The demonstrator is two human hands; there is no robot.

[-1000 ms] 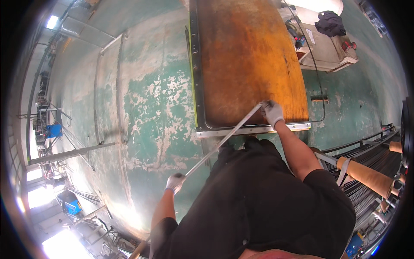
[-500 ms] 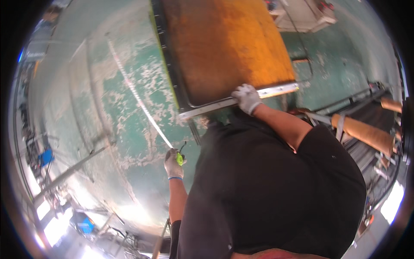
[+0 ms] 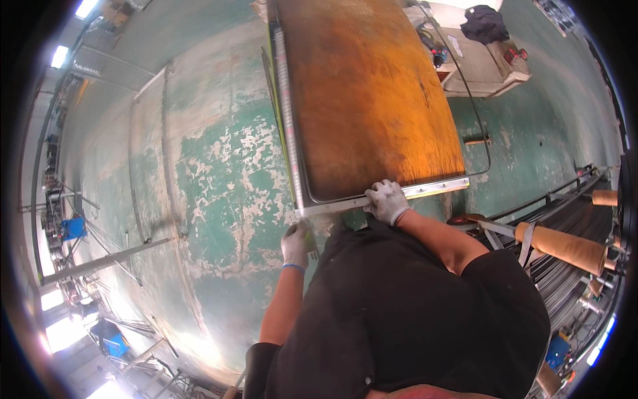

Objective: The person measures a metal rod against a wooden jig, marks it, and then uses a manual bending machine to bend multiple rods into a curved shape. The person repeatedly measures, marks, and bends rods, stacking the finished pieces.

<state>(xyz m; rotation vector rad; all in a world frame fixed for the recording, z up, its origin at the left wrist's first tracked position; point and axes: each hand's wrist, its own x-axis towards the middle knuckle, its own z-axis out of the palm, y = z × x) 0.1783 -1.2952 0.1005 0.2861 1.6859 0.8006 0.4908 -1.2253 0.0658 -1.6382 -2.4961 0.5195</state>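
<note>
My left hand (image 3: 294, 247), in a light work glove with a blue cuff, is closed around a tape measure (image 3: 308, 238), whose lime-green case is mostly hidden and blurred. Its white blade (image 3: 288, 120) runs away from me along the left side of a workbench with a worn orange-brown top (image 3: 379, 100). At the bench's near edge, my gloved right hand (image 3: 387, 201) has its fingers curled over a silver metal bar (image 3: 435, 189). A thin dark frame (image 3: 490, 149) with rounded corners lies over the bench top and sticks out past its right side.
Beyond the bench at the right stands a low table (image 3: 472, 76) with power tools and dark cloth (image 3: 484, 24). Brown-wrapped rolls (image 3: 561, 247) and a rack of long dark bars (image 3: 551, 276) are to my right. Worn green floor (image 3: 226, 173) stretches left, with a metal rail (image 3: 113, 258).
My left hand has moved up and right with the tape measure. The blade has swung from slanting over the floor to lying along the bench's left edge. My right hand stays on the bar.
</note>
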